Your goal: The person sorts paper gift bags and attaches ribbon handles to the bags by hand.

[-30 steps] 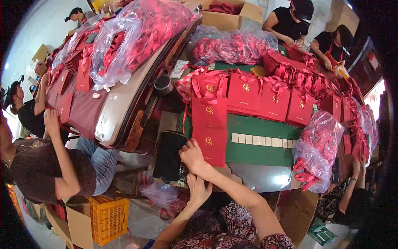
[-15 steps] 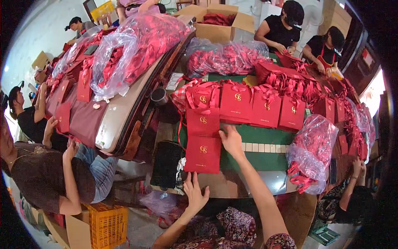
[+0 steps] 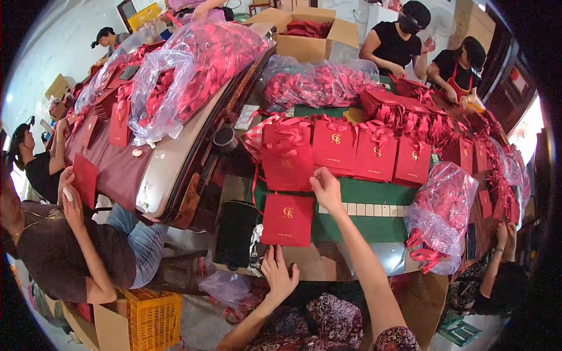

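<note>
My left hand (image 3: pixel 280 274) lies with fingers stretched out, the tips at the lower edge of a flat red gift bag (image 3: pixel 287 220) with a gold emblem. Just above that bag, my right hand (image 3: pixel 326 188) pinches the right edge of another red gift bag (image 3: pixel 285 167), which is smeared by motion. Its front emblem shows only faintly. Behind it, red ribbon handles and more bags overlap. To the right lies a row of red gift bags with gold emblems, among them one upright-facing bag (image 3: pixel 334 143), on the green mat (image 3: pixel 363 225).
A strip of pale tiles (image 3: pixel 366 209) crosses the mat. Plastic-wrapped red bundles (image 3: pixel 442 213) lie at the right and far side. A black pouch (image 3: pixel 235 234) and a dark cup (image 3: pixel 225 138) are on the left. Co-workers handle red bags around both tables; an orange crate (image 3: pixel 153 319) stands lower left.
The upper bag has separated from the lower one, baring a band of green mat, and shifted slightly upward. My left hand stays almost in place. A co-worker at left has raised a red piece.
</note>
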The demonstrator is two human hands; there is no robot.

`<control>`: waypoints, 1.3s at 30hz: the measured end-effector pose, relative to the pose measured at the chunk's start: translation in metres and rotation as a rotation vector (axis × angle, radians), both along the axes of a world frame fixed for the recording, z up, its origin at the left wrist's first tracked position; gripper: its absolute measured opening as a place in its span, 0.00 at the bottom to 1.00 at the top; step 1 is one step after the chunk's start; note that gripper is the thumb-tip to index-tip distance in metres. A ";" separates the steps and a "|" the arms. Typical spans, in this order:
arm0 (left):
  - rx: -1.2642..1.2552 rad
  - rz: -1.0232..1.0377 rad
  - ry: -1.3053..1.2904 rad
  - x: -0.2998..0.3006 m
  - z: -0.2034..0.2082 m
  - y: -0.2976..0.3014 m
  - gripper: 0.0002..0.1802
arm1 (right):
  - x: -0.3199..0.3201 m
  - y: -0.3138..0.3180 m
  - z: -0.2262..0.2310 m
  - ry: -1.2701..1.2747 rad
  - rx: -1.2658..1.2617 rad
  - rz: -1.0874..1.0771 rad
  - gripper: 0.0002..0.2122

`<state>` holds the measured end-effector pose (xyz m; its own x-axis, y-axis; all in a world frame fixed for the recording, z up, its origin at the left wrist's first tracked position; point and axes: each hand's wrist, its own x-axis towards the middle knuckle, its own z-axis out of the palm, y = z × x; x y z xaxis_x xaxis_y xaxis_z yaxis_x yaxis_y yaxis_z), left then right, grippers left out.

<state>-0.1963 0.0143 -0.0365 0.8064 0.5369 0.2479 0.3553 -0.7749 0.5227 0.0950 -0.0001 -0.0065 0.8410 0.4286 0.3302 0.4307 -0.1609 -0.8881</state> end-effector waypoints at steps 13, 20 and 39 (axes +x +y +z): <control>-0.020 0.013 0.045 0.002 -0.002 -0.002 0.46 | 0.061 0.063 0.029 -0.410 -0.691 -0.227 0.27; -0.014 0.015 0.075 0.002 0.001 -0.003 0.45 | 0.070 0.085 0.041 -0.957 -0.645 -0.112 0.30; 0.029 0.029 0.089 0.003 0.000 -0.001 0.44 | 0.081 0.099 0.009 -0.807 -0.501 -0.220 0.18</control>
<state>-0.1934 0.0129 -0.0368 0.8100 0.5543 0.1915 0.4220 -0.7777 0.4660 0.1760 0.0988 0.0028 0.5198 0.5367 0.6647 0.7949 -0.5890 -0.1460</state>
